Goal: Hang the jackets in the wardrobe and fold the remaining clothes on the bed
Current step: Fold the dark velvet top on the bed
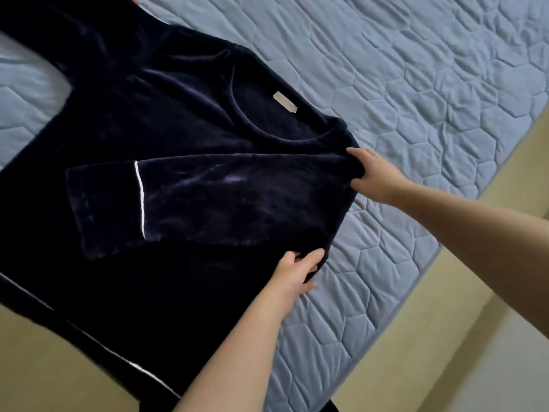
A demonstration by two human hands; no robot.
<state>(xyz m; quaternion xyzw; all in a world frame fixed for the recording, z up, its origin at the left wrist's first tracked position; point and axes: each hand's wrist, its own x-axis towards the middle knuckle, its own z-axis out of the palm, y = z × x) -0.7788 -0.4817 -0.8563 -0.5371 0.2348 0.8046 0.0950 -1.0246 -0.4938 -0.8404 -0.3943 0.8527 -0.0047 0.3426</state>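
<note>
A dark navy top point(184, 129) of soft, plush velvet lies spread flat, front up, on the bed point(416, 84). The bed's cover is a pale blue-grey quilt stitched in puffy hexagons. The pile of the velvet catches the light in faint, smeary streaks. A small beige rectangular label point(285, 102) sits inside the back of the round neckline and serves as the reference point here.

Below the label, one long sleeve point(222, 197) is folded across the chest, and its wide cuff reaches well to the label's left. A thin line of white piping point(139, 197) crosses the sleeve just before the cuff. Far below and left of the label, the hem carries the same white trim point(148, 373) and hangs over the bed's edge above a beige floor point(44, 367). The other sleeve runs out of view up and left of the label.

The right hand point(377, 173), down and right of the label, pinches the folded shoulder between thumb and fingers, and the cloth bunches slightly there. The left hand point(294, 275), further below the label and under the folded sleeve, grips the side edge of the top, with fingers curled over the velvet. Both forearms are bare
</note>
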